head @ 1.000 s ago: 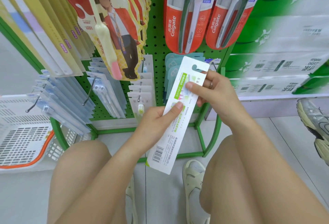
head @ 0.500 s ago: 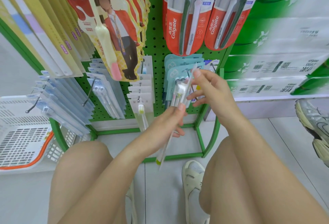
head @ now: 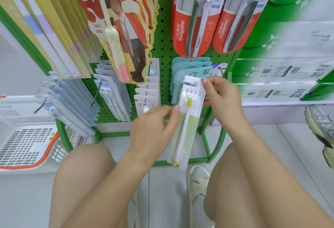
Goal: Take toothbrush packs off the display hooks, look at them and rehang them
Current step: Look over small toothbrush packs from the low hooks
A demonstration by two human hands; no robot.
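The Colgate packs (head: pixel 191 19) are cut off by the top edge. The tissue packs (head: pixel 289 68) at right are blurred. The held toothbrush pack (head: pixel 188 119) hides the teal packs' (head: pixel 189 68) lower halves.

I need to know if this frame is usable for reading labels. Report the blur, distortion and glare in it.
Head view: the white-and-green toothbrush pack held in both hands is sharp, its print legible; the green tissue packs at the right edge are smeared; wide-angle bending curves the green pegboard rack; lighting is even, with no strong glare.
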